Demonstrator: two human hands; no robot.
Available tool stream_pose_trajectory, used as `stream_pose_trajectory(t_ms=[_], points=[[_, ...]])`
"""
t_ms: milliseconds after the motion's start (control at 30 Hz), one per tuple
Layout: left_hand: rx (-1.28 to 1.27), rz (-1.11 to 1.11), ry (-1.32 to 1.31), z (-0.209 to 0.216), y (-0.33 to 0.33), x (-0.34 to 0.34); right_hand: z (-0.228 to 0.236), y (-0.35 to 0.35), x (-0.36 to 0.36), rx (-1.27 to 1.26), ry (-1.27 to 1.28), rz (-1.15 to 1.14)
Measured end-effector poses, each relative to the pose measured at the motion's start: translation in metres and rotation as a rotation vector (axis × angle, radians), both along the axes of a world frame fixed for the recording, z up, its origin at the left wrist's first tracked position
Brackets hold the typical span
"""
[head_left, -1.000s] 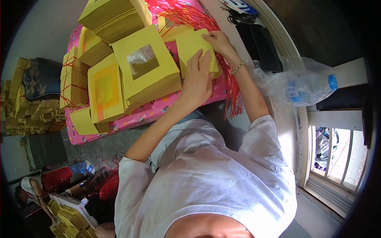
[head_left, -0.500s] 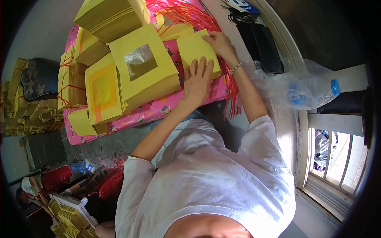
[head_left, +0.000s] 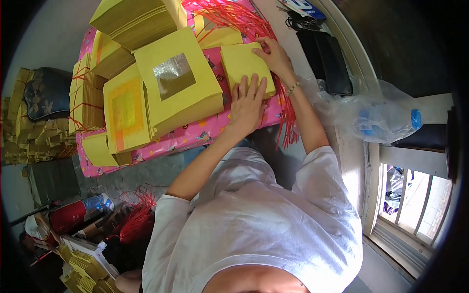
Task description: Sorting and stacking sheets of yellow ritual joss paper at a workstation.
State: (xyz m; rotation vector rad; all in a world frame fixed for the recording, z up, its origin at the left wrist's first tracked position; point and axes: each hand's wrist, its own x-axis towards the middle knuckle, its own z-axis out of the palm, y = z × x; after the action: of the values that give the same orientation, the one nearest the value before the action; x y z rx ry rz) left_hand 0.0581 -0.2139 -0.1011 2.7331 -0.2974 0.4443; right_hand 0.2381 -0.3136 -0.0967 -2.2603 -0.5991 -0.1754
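A small stack of yellow paper lies on the right part of the pink-covered table. My left hand rests on its near edge with fingers stretched flat over the top sheet. At the far right corner, my right hand grips the stack's edge with bent fingers; the thumb side is partly hidden. Just left stands a thick stack of yellow paper, its top sheet bearing a silver square. Beside that is another yellow stack with an orange and gold square.
Red strings spread over the far table edge and hang down at the right. Taller yellow stacks stand at the back left, near string-tied bundles. A black pouch and a plastic bag with a bottle lie on the right ledge.
Both hands keep their places on the small stack, with only slight shifts of the fingers. The whole view has moved a little.
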Motion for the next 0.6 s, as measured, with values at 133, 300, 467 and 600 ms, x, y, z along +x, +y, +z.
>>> stream_pose_trajectory(t_ms=[133, 300, 467, 600], points=[[-0.105, -0.002, 0.036, 0.013, 0.001, -0.002, -0.014, 0.0, 0.004, 0.261, 0.207, 0.026], [-0.192, 0.015, 0.084, 0.03, 0.002, 0.003, -0.008, 0.003, 0.009, 0.455, 0.311, 0.077], [-0.162, -0.004, 0.01, 0.036, 0.007, 0.001, 0.003, 0.008, 0.007, 0.477, 0.308, 0.099], [-0.142, -0.01, 0.003, 0.043, 0.01, -0.002, 0.004, 0.008, 0.011, 0.384, 0.228, 0.031]])
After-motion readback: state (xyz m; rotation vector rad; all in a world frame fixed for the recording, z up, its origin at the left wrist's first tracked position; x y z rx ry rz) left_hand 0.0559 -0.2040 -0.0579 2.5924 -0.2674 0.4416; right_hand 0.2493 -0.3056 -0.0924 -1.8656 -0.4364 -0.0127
